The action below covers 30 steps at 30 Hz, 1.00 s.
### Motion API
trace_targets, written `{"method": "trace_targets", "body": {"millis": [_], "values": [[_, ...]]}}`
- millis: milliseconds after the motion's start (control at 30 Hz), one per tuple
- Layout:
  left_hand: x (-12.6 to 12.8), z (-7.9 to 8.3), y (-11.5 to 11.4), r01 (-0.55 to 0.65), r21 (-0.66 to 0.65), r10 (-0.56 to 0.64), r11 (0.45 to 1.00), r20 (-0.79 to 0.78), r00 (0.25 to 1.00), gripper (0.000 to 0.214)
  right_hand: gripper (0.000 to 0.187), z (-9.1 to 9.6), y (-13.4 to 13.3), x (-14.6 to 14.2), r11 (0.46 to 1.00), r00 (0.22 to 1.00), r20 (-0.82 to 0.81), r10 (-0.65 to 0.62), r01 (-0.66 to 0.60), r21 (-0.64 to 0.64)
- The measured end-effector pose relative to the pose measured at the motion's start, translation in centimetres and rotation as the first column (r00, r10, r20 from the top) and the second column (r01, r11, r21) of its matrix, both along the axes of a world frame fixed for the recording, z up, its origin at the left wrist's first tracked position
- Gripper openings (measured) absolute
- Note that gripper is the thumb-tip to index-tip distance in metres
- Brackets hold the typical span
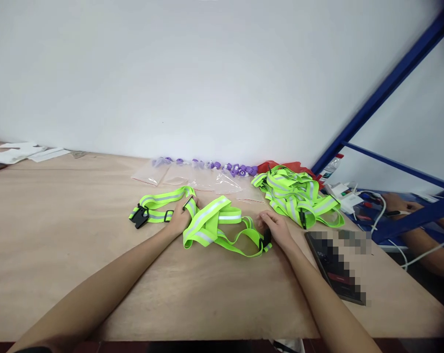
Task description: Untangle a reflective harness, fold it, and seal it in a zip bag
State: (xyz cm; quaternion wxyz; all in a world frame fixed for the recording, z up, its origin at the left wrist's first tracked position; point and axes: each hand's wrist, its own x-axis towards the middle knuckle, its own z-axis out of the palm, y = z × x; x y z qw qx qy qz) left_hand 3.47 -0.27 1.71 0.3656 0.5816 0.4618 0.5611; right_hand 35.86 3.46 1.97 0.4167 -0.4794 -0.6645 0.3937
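A neon-yellow reflective strap (207, 220) with a silver stripe lies in loose folds on the table in front of me. My left hand (180, 215) is closed around it near a metal-looking slider (187, 203). To the left of that hand, a loop of the strap ends in a black buckle (139, 216), with a black adjuster (168, 215) beside it. My right hand (276, 228) has curled fingers at the strap's right end, against another black buckle (266, 238); its fingertips are partly hidden.
A heap of similar straps (291, 196) lies at the right, before red material (280, 165). Clear plastic bags (203, 177) and purple pieces (240, 170) line the wall. A phone (335, 269) rests right. Beyond the blue metal frame (391, 88) show another person's hands (400, 206). White papers (19, 152) lie far left.
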Motion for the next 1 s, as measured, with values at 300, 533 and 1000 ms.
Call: {"method": "trace_targets", "body": {"millis": [300, 533, 1000], "values": [[-0.8, 2.4, 0.4, 0.026, -0.089, -0.022, 0.996, 0.049, 0.999, 0.031, 0.057, -0.5, 0.3, 0.4, 0.995, 0.993, -0.062, -0.101, 0.099, -0.030], [-3.1, 11.1, 1.0, 0.054, -0.123, -0.062, 0.991, -0.066, 0.996, 0.025, 0.059, -1.0, 1.5, 1.5, 0.965, 0.945, -0.196, -0.261, 0.259, -0.035], [0.8, 17.6, 2.9, -0.204, 0.112, 0.218, 0.973, -0.137, 0.966, 0.019, 0.058, -0.7, 0.8, 0.4, 0.965, 0.976, -0.007, -0.217, 0.215, 0.151]]}}
